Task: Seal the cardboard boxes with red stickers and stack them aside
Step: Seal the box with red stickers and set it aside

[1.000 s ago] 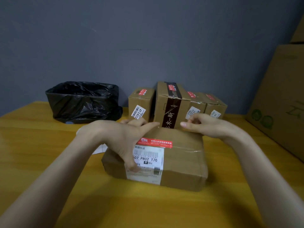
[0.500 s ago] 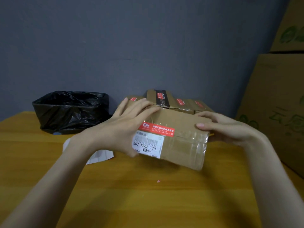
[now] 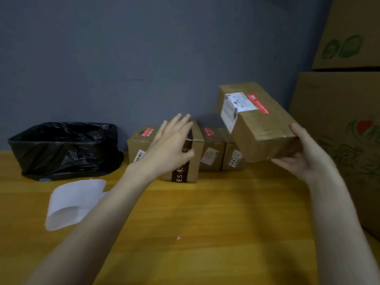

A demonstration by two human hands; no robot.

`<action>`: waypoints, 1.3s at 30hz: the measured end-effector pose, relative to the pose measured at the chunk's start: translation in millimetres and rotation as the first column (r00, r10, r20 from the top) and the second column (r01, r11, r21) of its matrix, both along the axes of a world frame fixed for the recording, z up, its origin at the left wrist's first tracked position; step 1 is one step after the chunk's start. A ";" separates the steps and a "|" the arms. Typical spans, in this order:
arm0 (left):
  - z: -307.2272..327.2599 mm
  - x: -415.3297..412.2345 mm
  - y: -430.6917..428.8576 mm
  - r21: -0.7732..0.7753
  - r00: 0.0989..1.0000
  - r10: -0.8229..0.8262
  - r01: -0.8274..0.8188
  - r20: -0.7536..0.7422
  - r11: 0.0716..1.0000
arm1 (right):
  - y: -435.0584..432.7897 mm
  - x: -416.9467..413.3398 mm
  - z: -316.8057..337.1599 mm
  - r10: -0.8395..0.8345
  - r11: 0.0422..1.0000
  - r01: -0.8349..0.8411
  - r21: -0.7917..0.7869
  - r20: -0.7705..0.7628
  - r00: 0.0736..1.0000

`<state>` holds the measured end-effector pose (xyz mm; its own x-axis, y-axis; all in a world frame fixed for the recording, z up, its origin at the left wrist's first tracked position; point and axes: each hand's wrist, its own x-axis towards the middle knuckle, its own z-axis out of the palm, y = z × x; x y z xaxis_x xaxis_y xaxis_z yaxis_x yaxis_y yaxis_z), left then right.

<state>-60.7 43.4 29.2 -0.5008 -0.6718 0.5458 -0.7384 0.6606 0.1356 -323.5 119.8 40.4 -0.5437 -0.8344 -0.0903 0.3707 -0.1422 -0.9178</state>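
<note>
A: Nearest, at nine o'clock on the yellow wooden table, lies a curled white paper sheet; where's the parcel?

B: Up at two o'clock; the right hand grasps the flat brown cardboard box by its near end, fingers under, thumb up the side; it's tilted, clear of the table, with its narrow red sticker on top beside a white label.

A: And the left hand?

B: Released, fingers spread, at twelve o'clock before the row of small brown cardboard boxes; whether it touches them I can't tell.

A: How will it handle?

B: One hand bears it, so probably light; stiff walls; the glossy clear tape is likely slick; I'd support the base with both palms.
</note>
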 end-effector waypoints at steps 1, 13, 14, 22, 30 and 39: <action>-1.6 -9.1 -2.5 0.014 1.000 -0.007 0.006 0.029 1.000 | -1.6 -2.6 -3.6 -0.062 0.998 0.062 0.006 0.036 0.997; -25.4 -115.2 -28.3 0.183 0.948 -0.072 0.015 0.311 0.983 | -14.7 -30.4 -43.9 -0.350 0.935 0.341 0.092 0.099 0.932; -27.6 -119.6 -30.7 0.200 0.948 -0.071 0.008 0.311 0.980 | -15.4 -33.1 -45.9 -0.360 0.931 0.352 0.102 0.080 0.930; -42.6 -142.7 -48.8 0.244 0.958 -0.030 -0.042 0.284 0.969 | -27.0 -46.3 -68.3 -0.373 0.900 0.393 0.187 -0.136 0.918; -42.7 -151.9 -66.0 0.191 0.983 0.059 -0.092 0.173 0.977 | -60.9 -64.5 -80.8 -0.273 0.872 0.329 0.363 -0.199 0.941; -42.2 -147.3 -73.9 0.170 0.983 0.030 -0.061 0.180 0.984 | -89.5 -62.5 -91.4 -0.117 0.781 0.386 0.491 -0.493 0.862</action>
